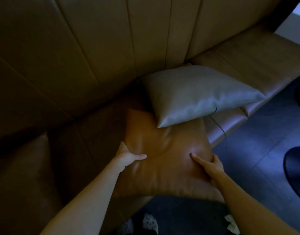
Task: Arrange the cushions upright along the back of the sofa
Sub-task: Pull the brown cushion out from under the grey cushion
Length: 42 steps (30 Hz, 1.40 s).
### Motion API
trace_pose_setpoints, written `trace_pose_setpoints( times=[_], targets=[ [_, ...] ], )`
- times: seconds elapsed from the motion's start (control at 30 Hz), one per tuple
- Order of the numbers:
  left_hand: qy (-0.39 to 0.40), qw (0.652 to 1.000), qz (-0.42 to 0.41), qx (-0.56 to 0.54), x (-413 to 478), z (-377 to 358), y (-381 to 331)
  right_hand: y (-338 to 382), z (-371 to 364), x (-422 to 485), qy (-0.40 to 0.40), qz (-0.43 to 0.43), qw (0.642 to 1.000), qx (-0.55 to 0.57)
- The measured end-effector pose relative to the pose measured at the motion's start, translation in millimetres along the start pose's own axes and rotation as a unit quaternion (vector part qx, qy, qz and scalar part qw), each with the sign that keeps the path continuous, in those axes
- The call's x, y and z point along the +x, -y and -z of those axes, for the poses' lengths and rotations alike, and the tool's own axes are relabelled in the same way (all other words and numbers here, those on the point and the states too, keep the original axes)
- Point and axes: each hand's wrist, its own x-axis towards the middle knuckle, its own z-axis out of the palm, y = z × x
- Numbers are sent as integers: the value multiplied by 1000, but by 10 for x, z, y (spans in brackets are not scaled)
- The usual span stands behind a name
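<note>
Lower left: a third cushion (25,168), lost in shadow, which we barely make out. Centre: our left hand (128,156) and right hand (208,164) clamp the brown cushion (164,160) by its side edges, fingers hidden beneath. Centre right: grey cushion (195,94) overlaps its far corner on the sofa (95,48) seat.

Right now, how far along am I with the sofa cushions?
Nothing stands upright yet. The left hand and right hand both grip the brown cushion. The grey cushion lies tilted, overlapping its far edge. Both need propping against the sofa back.
</note>
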Motion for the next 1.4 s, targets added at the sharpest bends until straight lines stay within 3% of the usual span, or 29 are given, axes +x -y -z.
trace_pose_setpoints(
  times=[0.33, 0.57, 0.77, 1.0, 1.2, 1.4],
  targets=[
    [-77, 994, -44, 61, 188, 1420, 611, -38, -1284, -586, 81, 33, 995, 47],
    [-107, 991, -72, 16, 331, 2088, 838, 103, -2019, -541, 134, 94, 986, 4],
    [-63, 998, -25, 12, 490, 2124, 1036, 86, -2195, -422, 113, 93, 989, -30],
    [-83, 996, 5, 19, 398, 2103, 942, 344, -2142, -549, 86, 87, 988, -94],
    [-125, 991, -4, 46, 106, 1983, 521, 918, -1959, -761, 65, 156, 981, -99],
    [-82, 995, -53, 7, -154, 1538, -190, 1392, -1566, -791, 39, 166, 984, -58]
  ],
)
